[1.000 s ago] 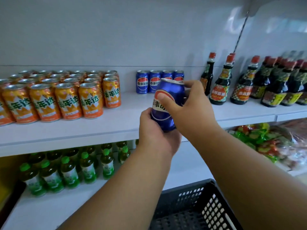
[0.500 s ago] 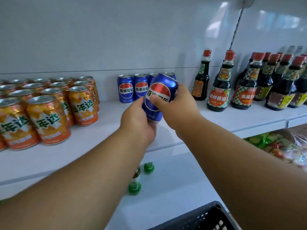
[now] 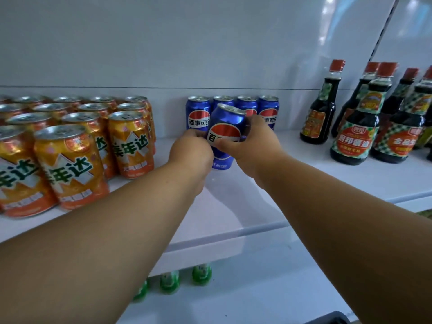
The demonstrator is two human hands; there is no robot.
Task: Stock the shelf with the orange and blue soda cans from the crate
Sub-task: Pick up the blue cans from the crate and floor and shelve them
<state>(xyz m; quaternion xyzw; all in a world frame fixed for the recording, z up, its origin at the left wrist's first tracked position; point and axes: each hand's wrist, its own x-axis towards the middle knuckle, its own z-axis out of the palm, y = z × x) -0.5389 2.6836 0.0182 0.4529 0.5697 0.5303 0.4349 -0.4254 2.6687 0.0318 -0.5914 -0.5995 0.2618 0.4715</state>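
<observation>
left arm: stretched forward, bare | left hand (image 3: 190, 152): fingers curled, gripping the blue can (image 3: 225, 127) | right arm: stretched forward | right hand (image 3: 253, 142): curled round the same can

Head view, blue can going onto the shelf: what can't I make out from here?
- Whether the held blue can touches the shelf: tilted; left hand and right hand cover its lower sides.
- Crate: cut off by the bottom edge, contents unseen.
- Middle back-row blue cans: labels hidden behind the held can.
- Green bottles: only the tops show under the shelf.
</observation>
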